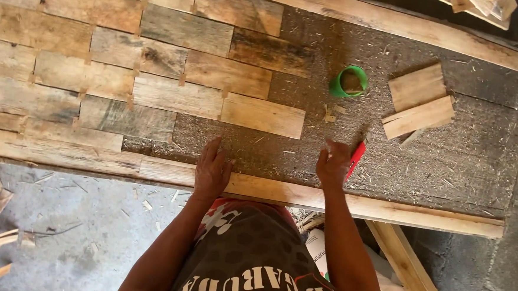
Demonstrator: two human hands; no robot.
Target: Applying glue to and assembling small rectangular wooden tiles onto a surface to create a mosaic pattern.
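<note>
Wooden planks [127, 68] lie in staggered rows on the rough chipboard panel [459, 156], and they cover its left part; the right part is bare. The planks look old, grey and brown, with small spacer pieces between them. The left hand [212, 169] rests flat with spread fingers on the panel, just below the last plank [263, 115]. The right hand [333, 164] is closed around a red tool [356, 160]; what kind I cannot tell. It seems the laying step is in hand. The next move probably calls for one of the two loose planks [419, 101], which lie near the green cup [350, 82], set close beside the last plank.
</note>
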